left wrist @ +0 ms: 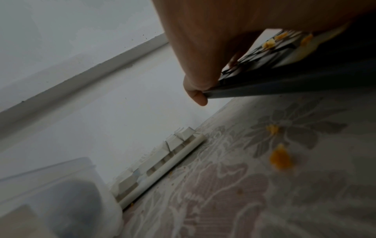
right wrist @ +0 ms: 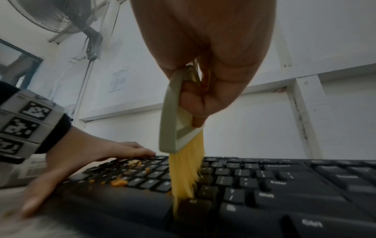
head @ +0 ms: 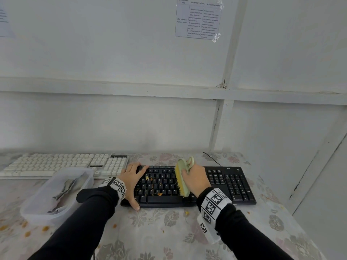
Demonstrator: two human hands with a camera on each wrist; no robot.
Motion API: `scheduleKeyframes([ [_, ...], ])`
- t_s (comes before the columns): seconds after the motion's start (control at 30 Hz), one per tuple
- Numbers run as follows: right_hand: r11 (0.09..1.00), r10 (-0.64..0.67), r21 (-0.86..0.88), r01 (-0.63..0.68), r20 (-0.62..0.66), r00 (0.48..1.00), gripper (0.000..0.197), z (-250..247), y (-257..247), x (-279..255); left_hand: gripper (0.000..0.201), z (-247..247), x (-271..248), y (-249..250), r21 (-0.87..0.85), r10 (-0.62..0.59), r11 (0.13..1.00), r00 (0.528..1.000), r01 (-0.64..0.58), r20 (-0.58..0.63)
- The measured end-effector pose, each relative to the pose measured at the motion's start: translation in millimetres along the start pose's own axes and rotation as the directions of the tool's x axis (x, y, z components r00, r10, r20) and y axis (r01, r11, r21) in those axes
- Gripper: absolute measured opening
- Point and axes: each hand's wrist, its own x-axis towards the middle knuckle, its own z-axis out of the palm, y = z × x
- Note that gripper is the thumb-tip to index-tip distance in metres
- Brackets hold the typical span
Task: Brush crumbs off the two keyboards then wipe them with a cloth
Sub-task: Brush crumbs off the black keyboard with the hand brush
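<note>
A black keyboard (head: 225, 182) (right wrist: 284, 185) lies on the flowered table, with orange crumbs (head: 159, 194) (right wrist: 119, 182) scattered over its left half. My left hand (head: 131, 181) (right wrist: 81, 157) lies flat across the keyboard's left end, fingers spread on the far corner and thumb at the front edge. My right hand (head: 195, 179) (right wrist: 213, 56) grips the pale green handle of a brush (head: 181, 181) (right wrist: 175, 120). Its yellow bristles stand on the keys at mid-keyboard. A white keyboard (head: 62, 164) (left wrist: 162, 161) lies at the back left.
A clear plastic tub (head: 37, 209) holding a grey cloth (head: 67, 186) stands front left, just before the white keyboard. Loose crumbs (head: 45, 228) (left wrist: 280, 158) dot the tablecloth. The white wall runs right behind both keyboards. A black cable (head: 212, 159) trails behind the black keyboard.
</note>
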Motion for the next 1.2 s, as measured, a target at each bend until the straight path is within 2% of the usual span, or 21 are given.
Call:
scheduleKeyframes([
  [0.07,1.0,0.008,-0.009,-0.007,0.067,0.998,0.032,1,6,-8,0.15,0,1,0,0.009,-0.001,1.0,1.0,0.001,0.006],
  [0.13,0.999,0.031,-0.022,-0.028,0.157,0.987,0.02,-2,11,-15,0.15,0,2,0,0.015,-0.003,1.0,1.0,0.003,0.007],
  [0.2,0.999,0.036,-0.044,-0.028,0.2,0.979,0.027,-8,12,-19,0.15,1,2,-1,0.017,-0.002,1.0,1.0,0.002,0.003],
  [0.27,0.999,0.025,-0.029,-0.02,0.154,0.988,0.027,-14,9,-15,0.15,1,2,-1,0.017,0.004,1.0,1.0,-0.004,0.001],
  [0.33,1.0,-0.005,0.017,0.004,0.053,0.999,0.017,-16,5,-6,0.149,1,1,-1,0.009,0.003,1.0,1.0,-0.003,0.005],
  [0.43,0.999,-0.039,0.029,0.039,-0.004,0.999,0.027,-8,-4,6,0.149,0,0,0,0.007,-0.001,1.0,1.0,0.001,0.012],
  [0.6,0.999,-0.012,-0.044,0.017,0.099,0.995,0.023,2,-6,0,0.15,0,1,-1,0.001,-0.003,1.0,1.0,0.003,0.013],
  [0.7,0.998,0.004,-0.058,0.007,0.192,0.981,0.01,0,2,-12,0.149,0,1,-1,-0.013,-0.001,1.0,1.0,0.001,0.009],
  [0.77,0.999,0.021,-0.051,-0.011,0.196,0.98,0.01,-9,4,-14,0.149,0,0,-1,-0.022,0.009,1.0,1.0,-0.009,0.006],
  [0.87,0.999,0.03,-0.014,-0.029,0.079,0.996,0.029,-25,4,-5,0.148,0,-1,-1,-0.025,0.027,0.999,1.0,-0.027,-0.014],
  [0.93,0.999,0.034,-0.015,-0.034,-0.026,0.999,0.032,-31,5,3,0.146,0,-1,0,-0.02,0.036,0.999,0.999,-0.036,-0.025],
  [0.97,0.999,0.039,-0.027,-0.04,-0.038,0.999,0.029,-31,6,5,0.146,0,-1,0,-0.021,0.036,0.999,0.999,-0.037,-0.028],
  [1.2,0.989,0.111,-0.116,-0.094,0.151,0.982,0.019,-24,23,-13,0.145,1,-1,1,0.003,0.031,1.0,0.999,-0.031,-0.025],
])
